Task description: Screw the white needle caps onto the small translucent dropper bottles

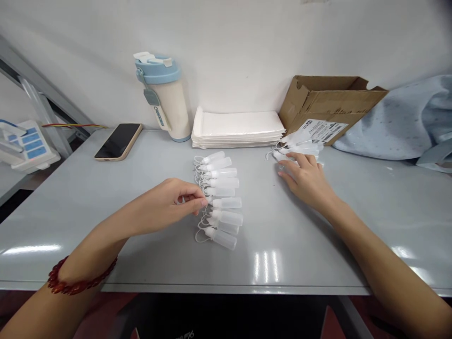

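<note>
A column of several small translucent white squeeze bottles (228,217) lies on the table, each with a thin string loop at its cap end. My left hand (173,203) has its thumb and index finger pinched together at the cap end of one small bottle (228,203) in this column. Farther right and back, more small bottles (299,138) lie in a loose pile. My right hand (306,178) is over the front of that pile with its fingers apart and bent, partly hiding the bottles beneath.
Against the wall stand a cream tumbler (173,106) with a blue lid, a stack of white padded envelopes (238,125) and an open cardboard box (339,106). A phone (118,142) lies at the left. Pale blue fabric (391,122) rests at the right on the grey table (158,259).
</note>
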